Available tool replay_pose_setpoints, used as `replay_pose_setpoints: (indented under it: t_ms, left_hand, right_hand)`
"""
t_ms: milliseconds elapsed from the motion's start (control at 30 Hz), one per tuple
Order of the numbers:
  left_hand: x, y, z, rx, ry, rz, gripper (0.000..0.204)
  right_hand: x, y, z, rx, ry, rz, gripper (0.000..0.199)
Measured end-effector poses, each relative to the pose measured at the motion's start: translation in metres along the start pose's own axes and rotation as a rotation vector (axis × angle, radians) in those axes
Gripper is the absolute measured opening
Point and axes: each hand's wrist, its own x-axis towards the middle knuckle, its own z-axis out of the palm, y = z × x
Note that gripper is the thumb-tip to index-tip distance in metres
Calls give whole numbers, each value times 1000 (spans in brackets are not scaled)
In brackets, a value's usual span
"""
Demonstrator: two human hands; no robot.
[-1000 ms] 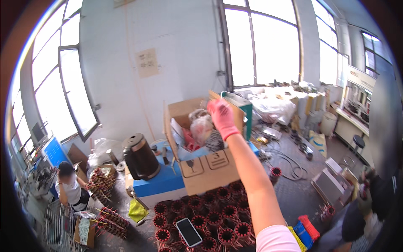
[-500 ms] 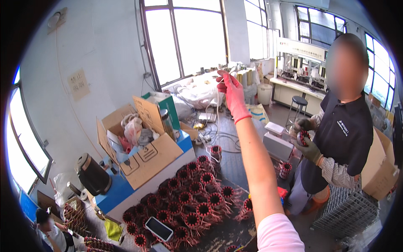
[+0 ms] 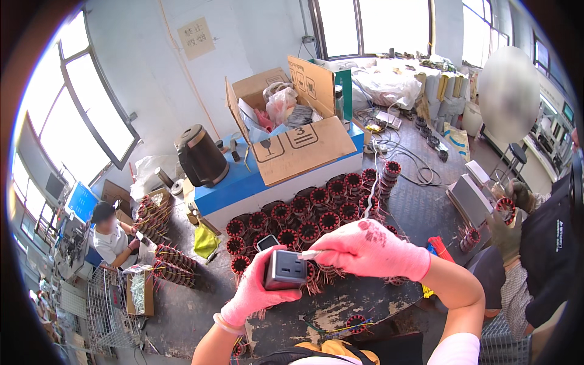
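My left hand [image 3: 258,286], in a pink glove, is wrapped round a dark grey box-shaped power socket [image 3: 285,271] with slots in its face. In my right hand [image 3: 371,249], gloved in pink too, the end of a white cable [image 3: 372,204] is pinched between thumb and fingers. A light-coloured tip [image 3: 309,255] shows at those fingertips, right against the socket's edge; whether it enters a slot cannot be made out. Behind both hands stand several red-and-black motor stators [image 3: 308,231] with loose wires. A phone [image 3: 266,243] lies on them, partly covered by my left hand.
An open carton [image 3: 304,149] and a dark kettle [image 3: 201,155] rest on a blue-and-white box [image 3: 225,201]. At right, a co-worker [image 3: 547,243] in gloves holds a stator [image 3: 504,210]. Another person [image 3: 112,237] sits at far left. Cables [image 3: 420,170] lie on the dark table.
My right hand has come down from its raised position with the white cable. My left hand has entered the view, holding the power socket. The view has swung left and downward.
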Motion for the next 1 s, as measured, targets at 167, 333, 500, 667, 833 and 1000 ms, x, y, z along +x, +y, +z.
replay_pose_setpoints:
  t_ms: [167,333,500,667,833,1000]
  left_hand:
    - [-3,2,4,169,-5,91,95]
    - [-9,4,1,339,33,247,91]
    - [-16,5,2,343,42,225,91]
    - [-21,2,-6,441,-24,261,104]
    - [-18,7,-4,543,8,356,98]
    - [-13,10,-2,626,42,398,92]
  right_hand:
    - [0,-3,1,-128,-44,-61,21]
    - [0,-9,3,-230,-73,-191,20]
    - [-5,-14,6,-251,-57,-242,21]
    - [-6,-17,15,-304,-37,-285,24]
    - [-6,-23,17,-362,-57,-298,22]
    - [-7,-29,17,-568,-131,-352,18]
